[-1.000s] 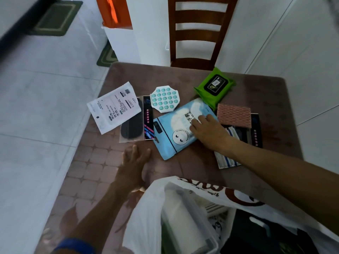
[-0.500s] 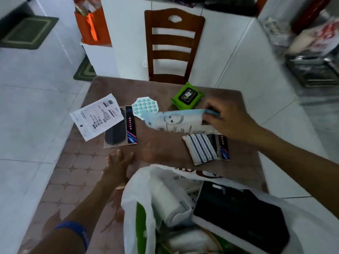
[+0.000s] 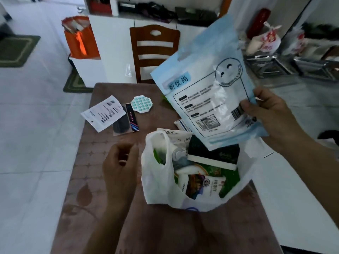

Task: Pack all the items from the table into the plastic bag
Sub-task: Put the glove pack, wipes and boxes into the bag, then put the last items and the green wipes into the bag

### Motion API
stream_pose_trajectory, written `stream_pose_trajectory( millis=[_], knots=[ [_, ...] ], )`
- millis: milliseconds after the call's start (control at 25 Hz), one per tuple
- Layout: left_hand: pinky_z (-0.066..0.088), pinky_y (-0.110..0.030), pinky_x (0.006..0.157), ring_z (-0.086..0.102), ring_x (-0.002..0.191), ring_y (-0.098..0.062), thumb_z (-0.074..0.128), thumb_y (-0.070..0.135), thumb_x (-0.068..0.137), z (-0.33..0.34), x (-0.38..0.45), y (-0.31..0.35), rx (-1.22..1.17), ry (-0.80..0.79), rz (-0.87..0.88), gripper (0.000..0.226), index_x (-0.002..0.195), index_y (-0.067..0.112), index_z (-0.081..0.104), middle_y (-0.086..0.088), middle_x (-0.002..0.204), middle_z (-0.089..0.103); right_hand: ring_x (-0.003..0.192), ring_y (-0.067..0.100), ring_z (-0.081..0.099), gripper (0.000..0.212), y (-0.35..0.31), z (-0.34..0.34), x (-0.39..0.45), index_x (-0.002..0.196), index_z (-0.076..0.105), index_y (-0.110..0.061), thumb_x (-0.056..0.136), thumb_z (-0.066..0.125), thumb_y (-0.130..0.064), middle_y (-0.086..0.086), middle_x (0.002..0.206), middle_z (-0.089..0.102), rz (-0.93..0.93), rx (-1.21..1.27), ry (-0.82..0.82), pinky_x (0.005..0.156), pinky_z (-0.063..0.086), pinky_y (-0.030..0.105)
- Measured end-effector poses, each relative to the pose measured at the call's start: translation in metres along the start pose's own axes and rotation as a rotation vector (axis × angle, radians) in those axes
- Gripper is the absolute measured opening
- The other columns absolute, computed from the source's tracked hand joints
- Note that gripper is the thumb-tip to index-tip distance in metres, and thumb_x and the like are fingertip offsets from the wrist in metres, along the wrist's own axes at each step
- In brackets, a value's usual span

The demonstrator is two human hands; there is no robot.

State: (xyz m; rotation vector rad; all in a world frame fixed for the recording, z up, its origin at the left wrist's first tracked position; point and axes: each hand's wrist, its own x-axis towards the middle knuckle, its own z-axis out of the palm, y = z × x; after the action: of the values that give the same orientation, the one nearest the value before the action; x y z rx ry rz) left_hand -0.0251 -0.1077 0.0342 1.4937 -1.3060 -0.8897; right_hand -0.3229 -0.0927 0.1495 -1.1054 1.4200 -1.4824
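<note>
My right hand (image 3: 269,114) has a closed grip on the blue pouch (image 3: 207,85), thumb on the printed back near the barcode, fingers behind at its right edge. Pouch is up in the air, tilted, lower corner hanging just above the open plastic bag (image 3: 157,182), not inside it. The pouch's back w/ label panel and smiley faces me.

My left hand (image 3: 119,162) is off to the left of the bag, just beside its handle loop, fingers loosely curled, half open, gripping nothing. Can't tell if it touches the bench (image 3: 88,198) or hovers.

The bag sits on the bench near me, mouth wide open, already holding a black-topped box (image 3: 214,156), a white packet w/ printed picture (image 3: 203,186), green packaging and a pale bottle-like item, partly hidden.

On the bench, far left: a white label sheet (image 3: 101,112), a black pad in a clear sleeve (image 3: 122,123) w/ a dark striped card touching its right side, and a teal-dotted bubble toy (image 3: 140,104) just beyond. A striped packet (image 3: 182,124) peeks out under the pouch, mostly hidden.

Wooden chair (image 3: 155,50) stands at the far edge of the bench.
</note>
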Motion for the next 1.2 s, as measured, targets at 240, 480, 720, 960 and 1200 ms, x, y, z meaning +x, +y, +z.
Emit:
stream_pose_trajectory(
  millis=[240, 480, 720, 960, 1200],
  knots=[
    [0.055, -0.035, 0.07, 0.061, 0.077, -0.011, 0.068, 0.051, 0.074, 0.036, -0.036, 0.027, 0.377, -0.239, 0.147, 0.028, 0.091, 0.028, 0.064, 0.008, 0.089, 0.066, 0.067, 0.006, 0.066, 0.037, 0.055, -0.018, -0.03, 0.082, 0.072, -0.028, 0.082, 0.067, 0.009, -0.011, 0.072, 0.074, 0.297, -0.377, -0.227, 0.058, 0.05, 0.013],
    [0.059, -0.041, 0.064, 0.068, 0.075, -0.027, 0.066, 0.005, 0.08, 0.017, -0.017, 0.038, -0.074, -0.159, -0.168, 0.012, 0.076, 0.013, 0.058, -0.01, 0.077, 0.068, 0.077, 0.007, 0.061, 0.024, 0.069, -0.043, -0.017, 0.108, 0.073, -0.016, 0.09, 0.061, -0.006, 0.004, 0.102, 0.074, 0.024, -1.212, -0.404, 0.059, 0.042, 0.012],
    [0.057, -0.029, 0.06, 0.065, 0.06, -0.013, 0.055, -0.009, 0.083, 0.017, -0.019, 0.053, -0.272, -0.219, -0.111, 0.014, 0.08, 0.004, 0.055, -0.007, 0.067, 0.067, 0.092, 0.026, 0.065, 0.023, 0.091, 0.011, 0.007, 0.104, 0.071, -0.017, 0.089, 0.057, -0.006, 0.008, 0.105, 0.071, -0.155, -1.258, -0.698, 0.072, 0.049, 0.031],
    [0.049, -0.022, 0.05, 0.056, 0.051, -0.015, 0.052, -0.009, 0.079, 0.024, -0.012, 0.053, -0.286, -0.089, -0.131, 0.031, 0.07, 0.02, 0.056, -0.005, 0.056, 0.064, 0.087, 0.013, 0.065, 0.017, 0.073, 0.002, 0.032, 0.099, 0.071, -0.013, 0.089, 0.062, -0.002, 0.001, 0.096, 0.071, -0.003, -0.913, -0.776, 0.077, 0.052, 0.028],
    [0.049, -0.025, 0.049, 0.054, 0.049, -0.02, 0.049, -0.017, 0.08, 0.025, -0.013, 0.052, -0.315, -0.066, -0.07, 0.025, 0.075, 0.007, 0.053, -0.018, 0.057, 0.059, 0.117, 0.023, 0.055, 0.038, 0.09, 0.026, 0.029, 0.129, 0.057, -0.023, 0.094, 0.052, -0.009, 0.003, 0.129, 0.057, 0.174, -1.395, -0.946, 0.085, 0.036, 0.022]
  ],
)
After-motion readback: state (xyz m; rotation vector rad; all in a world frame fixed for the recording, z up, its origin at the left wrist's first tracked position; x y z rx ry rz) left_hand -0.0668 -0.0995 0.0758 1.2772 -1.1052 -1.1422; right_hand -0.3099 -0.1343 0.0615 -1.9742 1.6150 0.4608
